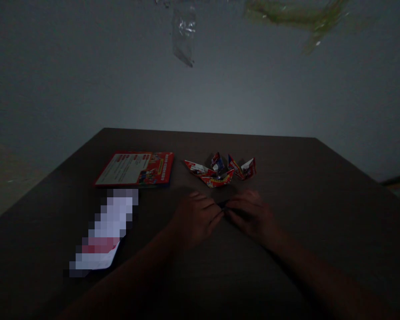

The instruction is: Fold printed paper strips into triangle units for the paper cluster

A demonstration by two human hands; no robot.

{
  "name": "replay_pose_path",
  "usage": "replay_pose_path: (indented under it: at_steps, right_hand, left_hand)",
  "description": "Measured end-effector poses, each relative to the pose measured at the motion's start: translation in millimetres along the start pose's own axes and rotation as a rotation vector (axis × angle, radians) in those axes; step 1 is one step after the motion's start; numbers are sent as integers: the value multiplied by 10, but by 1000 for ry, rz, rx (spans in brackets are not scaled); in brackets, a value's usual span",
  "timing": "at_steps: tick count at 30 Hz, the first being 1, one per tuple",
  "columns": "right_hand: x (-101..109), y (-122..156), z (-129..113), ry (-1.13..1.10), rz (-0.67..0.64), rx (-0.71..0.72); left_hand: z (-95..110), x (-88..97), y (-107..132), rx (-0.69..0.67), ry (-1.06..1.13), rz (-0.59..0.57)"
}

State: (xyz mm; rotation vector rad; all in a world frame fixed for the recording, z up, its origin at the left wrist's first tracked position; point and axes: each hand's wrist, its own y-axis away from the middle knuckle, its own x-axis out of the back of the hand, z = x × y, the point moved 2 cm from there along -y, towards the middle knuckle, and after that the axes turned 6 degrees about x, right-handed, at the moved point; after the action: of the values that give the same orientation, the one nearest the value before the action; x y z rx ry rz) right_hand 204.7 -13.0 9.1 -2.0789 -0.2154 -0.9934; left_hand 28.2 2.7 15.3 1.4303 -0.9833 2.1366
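My left hand (197, 218) and my right hand (251, 213) meet low over the table, fingers bent and pressed together. A small dark piece (222, 204) shows between their fingertips; in the dim light I cannot make out what it is. Just beyond the hands are several small folded-paper shapes in printed red, white and blue. Among them are a boat-like fold (220, 179) at the front, a blue one (216, 163) behind it and a V-shaped one (243, 170) at the right.
A red-edged printed booklet or stack of sheets (120, 171) lies at the far left of the dark table (320, 191). Nearer on the left lies a phone-like flat object (110, 226) with a bright, pixelated surface. The wall (213, 98) stands behind the table's far edge.
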Motion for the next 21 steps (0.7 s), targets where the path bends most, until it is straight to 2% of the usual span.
replay_pose_path:
  at_steps: [4,7,11,16,21]
  right_hand:
    - [-6,9,56,-7,-42,2]
    - [18,15,96,-32,-68,-59]
    - [28,20,118,-23,-126,-107]
    - [-16,13,48,-59,-254,-42]
    - [-68,-14,-32,-86,-306,-13]
  left_hand:
    - [-46,55,14,-2,-70,-129]
    - [-137,102,31,-3,-90,-196]
    - [-209,114,40,-5,-67,-217]
    - [-195,96,27,-17,-66,-253]
    - [-189,106,9,-29,19,-266]
